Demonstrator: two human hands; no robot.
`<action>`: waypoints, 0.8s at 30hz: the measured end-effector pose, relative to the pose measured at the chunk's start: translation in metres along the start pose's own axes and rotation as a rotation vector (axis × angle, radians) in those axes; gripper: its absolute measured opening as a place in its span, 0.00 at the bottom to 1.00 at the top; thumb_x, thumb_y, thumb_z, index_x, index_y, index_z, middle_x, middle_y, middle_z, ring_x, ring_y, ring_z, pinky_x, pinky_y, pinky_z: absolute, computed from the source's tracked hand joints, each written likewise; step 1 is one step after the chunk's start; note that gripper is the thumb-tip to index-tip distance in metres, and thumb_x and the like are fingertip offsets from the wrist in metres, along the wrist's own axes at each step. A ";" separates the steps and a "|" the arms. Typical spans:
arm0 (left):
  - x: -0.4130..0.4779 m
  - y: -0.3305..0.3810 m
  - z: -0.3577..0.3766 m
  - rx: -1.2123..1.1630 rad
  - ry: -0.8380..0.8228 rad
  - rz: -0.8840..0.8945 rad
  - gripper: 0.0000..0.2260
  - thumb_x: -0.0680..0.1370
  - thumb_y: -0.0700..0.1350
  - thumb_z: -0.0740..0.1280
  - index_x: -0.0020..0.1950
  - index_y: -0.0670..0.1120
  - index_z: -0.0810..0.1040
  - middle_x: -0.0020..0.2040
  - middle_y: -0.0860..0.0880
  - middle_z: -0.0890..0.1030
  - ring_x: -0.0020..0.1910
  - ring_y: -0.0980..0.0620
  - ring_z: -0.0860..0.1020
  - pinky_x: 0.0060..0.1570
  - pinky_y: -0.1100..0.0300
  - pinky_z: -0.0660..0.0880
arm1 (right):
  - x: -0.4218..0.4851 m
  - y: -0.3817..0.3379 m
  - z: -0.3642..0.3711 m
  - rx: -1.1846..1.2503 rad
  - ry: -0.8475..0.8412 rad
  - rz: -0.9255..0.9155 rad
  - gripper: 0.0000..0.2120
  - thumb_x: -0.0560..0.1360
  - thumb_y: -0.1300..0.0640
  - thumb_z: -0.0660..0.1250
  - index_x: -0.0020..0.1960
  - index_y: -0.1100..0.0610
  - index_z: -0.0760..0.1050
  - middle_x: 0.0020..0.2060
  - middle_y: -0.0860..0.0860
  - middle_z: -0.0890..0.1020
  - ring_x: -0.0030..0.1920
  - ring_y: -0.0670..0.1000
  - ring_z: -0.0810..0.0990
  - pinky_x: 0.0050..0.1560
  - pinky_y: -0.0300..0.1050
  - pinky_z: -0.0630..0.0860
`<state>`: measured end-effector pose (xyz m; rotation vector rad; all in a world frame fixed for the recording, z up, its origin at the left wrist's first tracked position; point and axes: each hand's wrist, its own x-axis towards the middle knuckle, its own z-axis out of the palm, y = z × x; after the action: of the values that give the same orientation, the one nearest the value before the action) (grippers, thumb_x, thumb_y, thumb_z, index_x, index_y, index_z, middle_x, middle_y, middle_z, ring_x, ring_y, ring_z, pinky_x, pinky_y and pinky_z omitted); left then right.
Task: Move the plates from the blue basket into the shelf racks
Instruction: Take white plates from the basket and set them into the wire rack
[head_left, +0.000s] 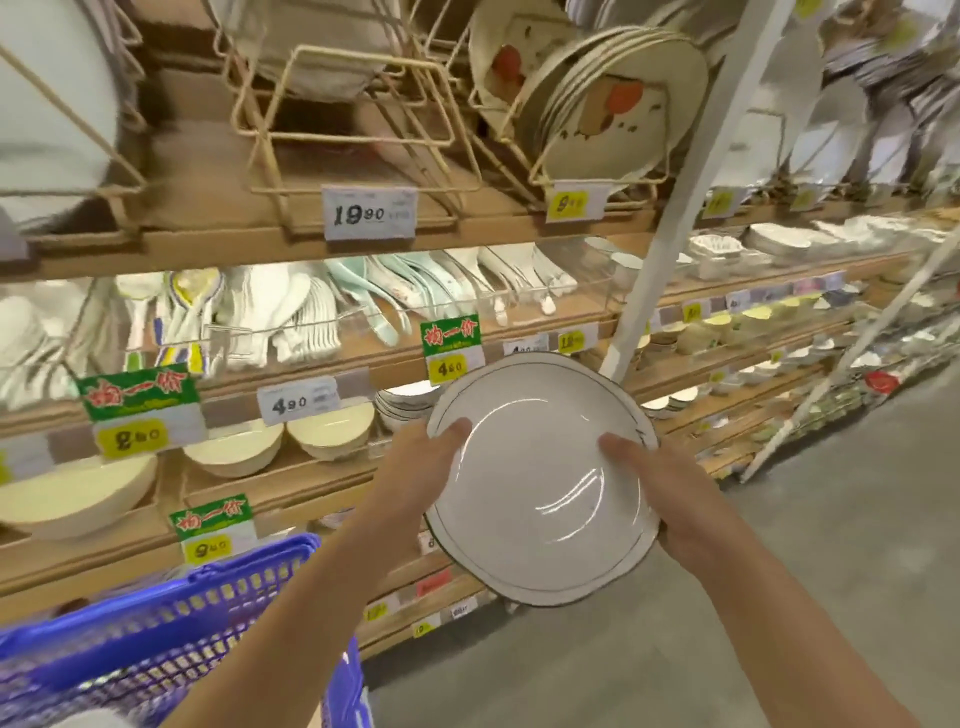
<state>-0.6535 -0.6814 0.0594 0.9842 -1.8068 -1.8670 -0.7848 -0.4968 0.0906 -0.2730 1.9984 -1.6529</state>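
Note:
I hold a white plate (540, 478) with a thin dark rim line in front of the shelves, tilted towards me. My left hand (421, 467) grips its left edge with the thumb on the face. My right hand (670, 493) grips its right edge the same way. The blue basket (171, 623) sits at the lower left, beside my left forearm; its contents are hidden. On the top shelf, a cream wire rack (363, 124) stands nearly empty above the 19.90 tag.
Another wire rack (602, 109) to the right holds several patterned plates. Lower shelves carry spoons (291, 312), cream bowls (234, 447) and price tags. A white slanted post (675, 197) crosses the shelves. Grey floor (779, 597) lies to the right.

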 end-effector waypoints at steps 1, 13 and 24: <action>0.008 0.007 -0.008 -0.019 0.027 0.009 0.10 0.78 0.51 0.65 0.39 0.54 0.83 0.37 0.53 0.85 0.38 0.51 0.84 0.39 0.56 0.80 | 0.012 -0.011 0.009 -0.015 -0.034 -0.032 0.07 0.77 0.55 0.67 0.53 0.55 0.79 0.40 0.50 0.87 0.39 0.51 0.86 0.38 0.47 0.82; 0.024 0.093 -0.080 -0.028 0.393 0.265 0.09 0.77 0.55 0.66 0.41 0.55 0.82 0.37 0.56 0.85 0.37 0.55 0.84 0.38 0.58 0.78 | 0.077 -0.111 0.077 -0.028 -0.356 -0.284 0.09 0.75 0.51 0.68 0.52 0.54 0.80 0.43 0.52 0.87 0.41 0.53 0.86 0.35 0.45 0.81; -0.022 0.223 -0.101 0.651 0.259 0.709 0.07 0.77 0.49 0.70 0.42 0.48 0.83 0.34 0.52 0.82 0.30 0.62 0.76 0.30 0.67 0.70 | 0.073 -0.208 0.084 -0.303 -0.924 -0.633 0.12 0.66 0.44 0.76 0.48 0.37 0.81 0.44 0.43 0.86 0.43 0.43 0.85 0.38 0.34 0.79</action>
<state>-0.6141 -0.7652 0.2871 0.5864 -2.2342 -0.7137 -0.8386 -0.6512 0.2606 -1.5831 1.4548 -1.1430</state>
